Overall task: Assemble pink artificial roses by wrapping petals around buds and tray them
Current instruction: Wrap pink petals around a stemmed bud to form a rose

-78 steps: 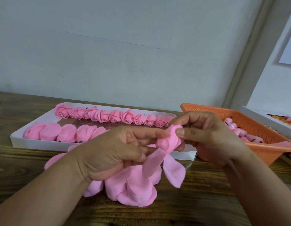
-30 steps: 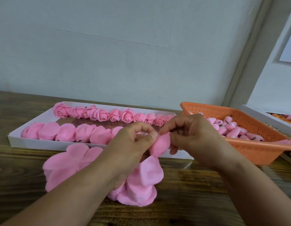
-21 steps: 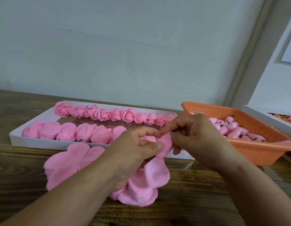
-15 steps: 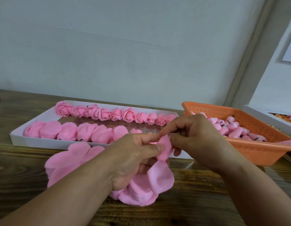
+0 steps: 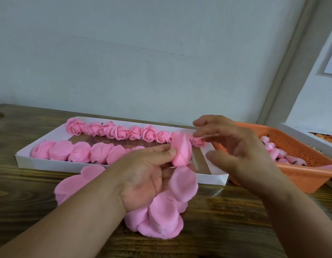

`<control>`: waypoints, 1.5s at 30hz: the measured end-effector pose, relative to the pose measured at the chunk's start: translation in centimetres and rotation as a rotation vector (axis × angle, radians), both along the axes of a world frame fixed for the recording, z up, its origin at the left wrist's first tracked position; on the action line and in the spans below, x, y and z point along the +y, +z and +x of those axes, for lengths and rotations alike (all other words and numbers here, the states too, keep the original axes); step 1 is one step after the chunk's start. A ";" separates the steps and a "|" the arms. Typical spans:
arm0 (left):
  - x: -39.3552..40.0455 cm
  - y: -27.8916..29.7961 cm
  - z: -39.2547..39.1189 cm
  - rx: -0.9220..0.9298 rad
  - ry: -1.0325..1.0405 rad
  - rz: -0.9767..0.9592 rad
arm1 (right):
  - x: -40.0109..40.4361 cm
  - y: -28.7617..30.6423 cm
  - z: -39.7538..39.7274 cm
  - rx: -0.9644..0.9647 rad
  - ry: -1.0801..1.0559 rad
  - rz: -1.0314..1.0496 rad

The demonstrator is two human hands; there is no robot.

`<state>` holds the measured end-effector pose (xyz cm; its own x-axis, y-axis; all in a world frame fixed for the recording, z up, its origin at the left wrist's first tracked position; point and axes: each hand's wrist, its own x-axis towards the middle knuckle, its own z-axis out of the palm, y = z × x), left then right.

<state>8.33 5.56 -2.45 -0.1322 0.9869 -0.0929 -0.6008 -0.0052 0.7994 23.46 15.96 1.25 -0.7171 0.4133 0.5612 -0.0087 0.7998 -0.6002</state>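
Observation:
My left hand (image 5: 142, 175) pinches a half-wrapped pink rose (image 5: 181, 151) between thumb and fingers, with one loose petal (image 5: 183, 183) hanging below it. My right hand (image 5: 234, 148) hovers just right of the rose, fingers spread and relaxed, holding nothing. Behind the hands lies a white tray (image 5: 55, 164) with two rows of finished pink roses (image 5: 120, 132). A pile of pink petal sheets (image 5: 159, 218) lies on the wooden table under my left wrist, and a flat petal sheet (image 5: 75, 183) lies to its left.
An orange perforated basket (image 5: 301, 175) with several pink buds (image 5: 273, 151) stands at the right, touching the tray's corner. A second white box (image 5: 310, 135) sits behind the basket. The wall runs close behind the table.
My right hand has let go of the petal and drawn away to the right, fingers spread. The rose stays in my left hand with the petal now wrapped around it.

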 end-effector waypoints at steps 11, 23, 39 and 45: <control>0.0 0.1 0.2 -0.080 0.015 0.005 | -1.4 -0.9 -1.1 -0.138 0.100 0.291; -0.1 0.1 0.4 0.013 0.001 0.033 | -1.2 -1.6 -1.7 0.106 0.027 0.021; -0.1 0.1 0.7 0.151 0.067 0.097 | -1.8 -1.8 -2.1 0.170 -0.163 0.080; -0.1 0.0 0.9 0.231 0.081 0.133 | -1.7 -1.6 -2.1 0.188 -0.166 0.005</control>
